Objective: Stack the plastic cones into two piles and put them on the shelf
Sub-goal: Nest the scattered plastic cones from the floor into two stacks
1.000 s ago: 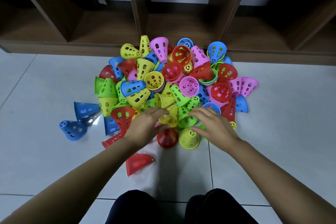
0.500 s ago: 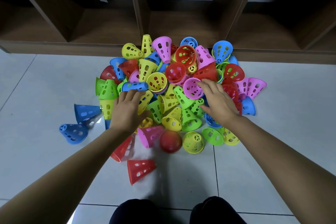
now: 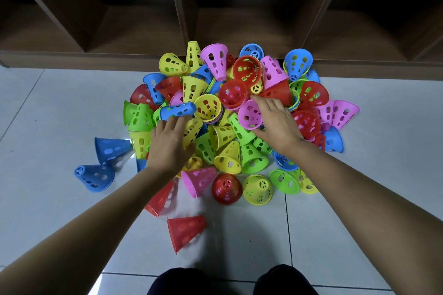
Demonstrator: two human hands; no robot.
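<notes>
While no pile has been started and the plastic cones (image 3: 225,133) lie in one jumbled heap on the floor (image 3: 48,127) at the centre of the frame, just in front of the shelf (image 3: 239,24) along the top, both hands are in the heap choosing a first piece. The left hand (image 3: 167,145), left of centre, has a slack, open grip: its fairly straight fingertips touch the underside of a blue cone (image 3: 178,110) lying on its side, and it holds nothing. The right hand (image 3: 275,122) spans the right side of a pink cone (image 3: 249,115), with its fingers along the upper edge and its thumb at the lower rim; whether that grip has closed I cannot tell. The step probably goes best if each hand takes one cone by the wide rim, turns it mouth down and uses it as the base of its own pile. Lifting straight up should keep neighbours from rolling. Seat each added cone squarely so the tower does not lean. The strays at lower left, such as the red cone (image 3: 185,230), can wait until the heap thins.
</notes>
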